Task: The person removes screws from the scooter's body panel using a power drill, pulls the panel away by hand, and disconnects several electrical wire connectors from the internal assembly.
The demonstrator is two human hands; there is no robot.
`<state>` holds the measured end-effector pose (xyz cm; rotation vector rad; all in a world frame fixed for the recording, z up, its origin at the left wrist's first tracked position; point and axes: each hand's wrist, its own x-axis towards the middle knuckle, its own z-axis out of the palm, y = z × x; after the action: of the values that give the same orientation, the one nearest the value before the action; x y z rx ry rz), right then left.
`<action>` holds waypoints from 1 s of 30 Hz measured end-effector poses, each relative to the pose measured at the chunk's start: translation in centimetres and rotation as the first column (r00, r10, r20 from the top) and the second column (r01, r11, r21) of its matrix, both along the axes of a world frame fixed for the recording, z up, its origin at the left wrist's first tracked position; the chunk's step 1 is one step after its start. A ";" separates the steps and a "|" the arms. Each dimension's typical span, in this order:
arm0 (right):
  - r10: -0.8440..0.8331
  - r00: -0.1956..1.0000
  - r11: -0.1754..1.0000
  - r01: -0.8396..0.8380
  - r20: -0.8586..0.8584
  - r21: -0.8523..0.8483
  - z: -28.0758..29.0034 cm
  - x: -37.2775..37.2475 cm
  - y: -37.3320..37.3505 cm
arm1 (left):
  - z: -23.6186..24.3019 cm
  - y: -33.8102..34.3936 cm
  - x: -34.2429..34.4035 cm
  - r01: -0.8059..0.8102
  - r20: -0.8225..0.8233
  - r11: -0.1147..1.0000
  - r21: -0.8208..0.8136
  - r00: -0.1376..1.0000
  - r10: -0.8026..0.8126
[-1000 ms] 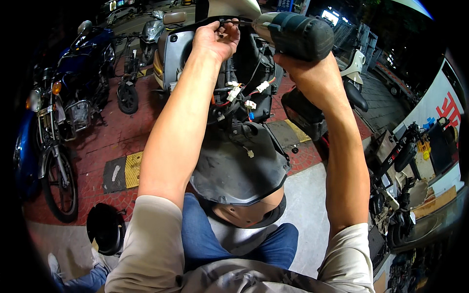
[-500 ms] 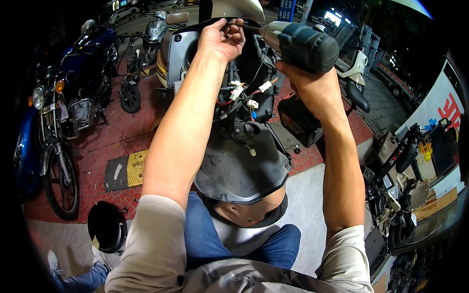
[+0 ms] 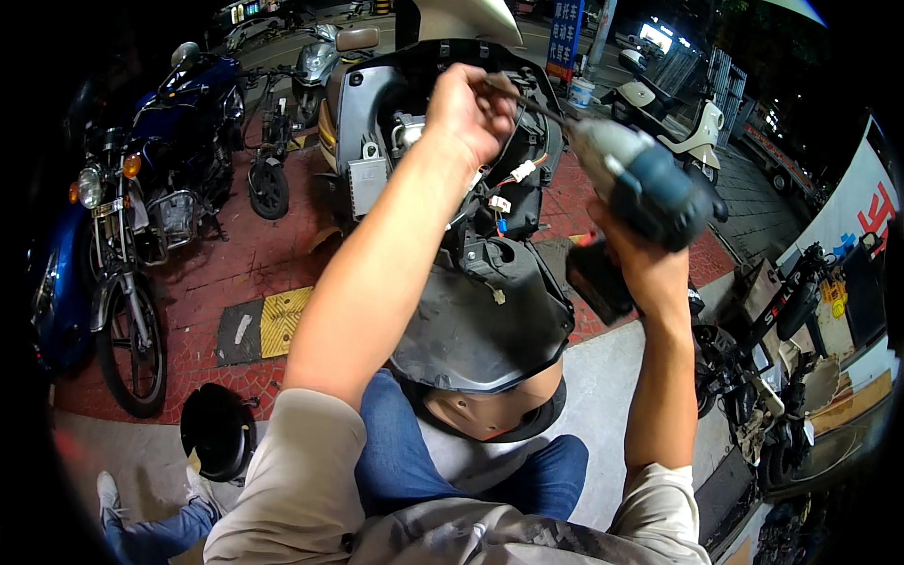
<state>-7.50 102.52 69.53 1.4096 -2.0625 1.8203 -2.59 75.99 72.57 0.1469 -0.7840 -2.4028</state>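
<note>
My right hand (image 3: 650, 264) is wrapped round the grip of a cordless drill (image 3: 650, 179), which is blurred by motion. Its long thin bit (image 3: 541, 108) points up and left toward my left hand (image 3: 471, 113). There the fingers are curled together close to the bit's tip; anything between them is too small and blurred to name. Both hands are over a partly stripped scooter (image 3: 480, 325) with its dark inner panels bared. Below my left hand, loose wires end in a white connector (image 3: 523, 171) and a blue connector (image 3: 501, 226).
A blue motorcycle (image 3: 174, 169) stands at the left, with a small folding scooter (image 3: 268, 151) beyond it. Near a person's legs (image 3: 160, 527) lies a round black object (image 3: 217, 433). At the right are a pale scooter (image 3: 702, 132) and piled parts (image 3: 763, 367).
The drill has swung down and to the right, away from the scooter's top edge. My left hand has come lower and rightward, staying near the bit's tip. The view has shifted slightly.
</note>
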 end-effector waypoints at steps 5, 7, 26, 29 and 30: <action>-0.143 0.989 0.983 0.147 -0.039 0.107 -5.2 -1.3 7.8 | -3.3 5.3 0.2 0.185 0.208 0.977 -0.104 0.965 -0.160; -0.205 0.977 0.968 0.192 0.065 0.162 -6.7 -0.9 10.6 | -4.3 7.9 0.3 0.193 0.250 0.978 -0.078 0.953 -0.168; 0.362 0.806 0.929 -0.355 0.468 -0.107 -14.9 8.7 18.1 | -15.5 5.9 26.1 -0.170 0.605 0.925 -0.339 0.714 0.353; 0.266 0.504 0.948 -0.289 0.822 -0.129 -19.6 13.2 16.2 | -24.2 -1.3 32.3 -0.108 0.707 0.760 -0.640 0.305 0.638; 0.206 0.309 0.967 -0.208 0.928 -0.145 -21.4 14.7 15.6 | -29.3 -4.3 35.1 0.006 0.690 0.711 -0.703 0.244 0.681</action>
<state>7.23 118.13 48.12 0.5249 -2.2350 3.3340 32.48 71.68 43.23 1.4330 -1.7357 -1.2613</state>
